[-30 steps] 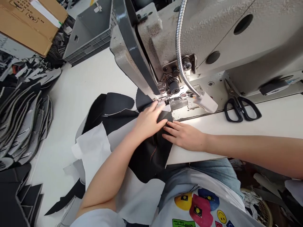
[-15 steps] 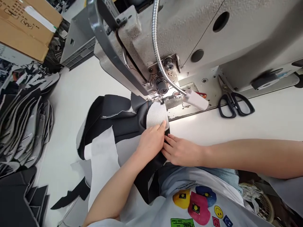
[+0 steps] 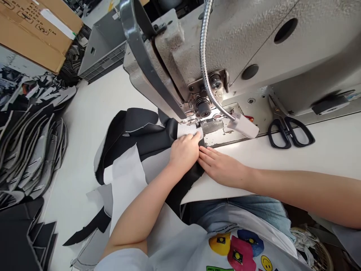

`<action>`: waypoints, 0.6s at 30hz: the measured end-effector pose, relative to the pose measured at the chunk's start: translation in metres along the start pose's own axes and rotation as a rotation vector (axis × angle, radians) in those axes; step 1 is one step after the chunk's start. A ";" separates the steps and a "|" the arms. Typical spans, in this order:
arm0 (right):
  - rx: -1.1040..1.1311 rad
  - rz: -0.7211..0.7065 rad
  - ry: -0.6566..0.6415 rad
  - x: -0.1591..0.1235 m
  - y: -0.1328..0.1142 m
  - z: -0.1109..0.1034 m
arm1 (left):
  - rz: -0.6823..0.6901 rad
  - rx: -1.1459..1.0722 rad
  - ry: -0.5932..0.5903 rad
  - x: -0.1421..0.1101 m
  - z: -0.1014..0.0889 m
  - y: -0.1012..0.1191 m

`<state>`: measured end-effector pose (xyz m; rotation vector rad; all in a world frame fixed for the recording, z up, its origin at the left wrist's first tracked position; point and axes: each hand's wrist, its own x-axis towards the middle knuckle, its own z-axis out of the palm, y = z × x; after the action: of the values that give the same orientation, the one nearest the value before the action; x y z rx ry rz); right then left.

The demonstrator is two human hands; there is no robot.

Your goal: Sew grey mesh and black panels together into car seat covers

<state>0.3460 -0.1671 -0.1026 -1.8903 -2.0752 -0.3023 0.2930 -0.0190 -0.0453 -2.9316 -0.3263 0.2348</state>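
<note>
Up towards the needle they've gone, both hands: from the head camera, less of the pale mesh [image 3: 188,130] shows in front of the sewing machine [image 3: 242,41] than a moment ago. Now the left hand [image 3: 184,152] sits on the work, fingers bunched, index fingertip down on the mesh's near edge; whether it pinches or only presses, I can't tell from here. Right beside it comes the right hand [image 3: 222,167], open and palm down, fingers straight and close together, tips touching the edge of the black fabric [image 3: 152,142]. That fabric lies in folds across the white table [image 3: 81,139], its mesh end at the machine's foot, its lower part reaching the table's front edge. Over on the left, white cloth [image 3: 126,182] lies across it, partly under the left forearm. Just right of the foot hangs the lamp [image 3: 244,126] on its bendy metal neck, throwing a bright patch on the bed, and further right there's a pair of scissors [image 3: 287,131], blades on the machine bed, black handles towards the person. Far left, grey pieces [image 3: 31,150] stand in a thick stack, with a crate [image 3: 104,47] and a cardboard box [image 3: 36,35] beyond.
</note>
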 end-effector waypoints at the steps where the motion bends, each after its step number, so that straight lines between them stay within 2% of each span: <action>1: 0.017 0.026 -0.002 0.001 0.002 0.001 | 0.003 0.010 0.022 0.004 0.001 -0.001; 6: 0.106 0.148 -0.040 0.007 0.010 -0.002 | 0.011 0.032 0.099 0.014 0.006 -0.002; 9: 0.131 0.179 -0.067 0.009 0.016 -0.005 | 0.023 -0.028 0.150 0.012 0.006 -0.006; 12: 0.131 0.146 -0.057 0.007 0.018 -0.004 | 0.021 -0.138 0.223 0.004 0.000 -0.020; 14: 0.126 0.110 -0.020 0.002 0.016 -0.002 | -0.088 -0.164 0.243 -0.005 -0.006 -0.036; 16: 0.119 0.083 0.027 -0.005 0.015 0.002 | -0.304 -0.158 0.157 -0.017 -0.011 -0.057; 17: 0.115 0.059 0.047 -0.008 0.017 0.005 | -0.415 -0.168 0.067 -0.023 -0.012 -0.068; 18: 0.103 0.045 0.068 -0.009 0.020 0.009 | -0.497 -0.207 -0.075 -0.028 -0.012 -0.080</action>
<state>0.3654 -0.1702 -0.1156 -1.8381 -1.9625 -0.2413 0.2519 0.0490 -0.0140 -2.9171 -1.1277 0.2483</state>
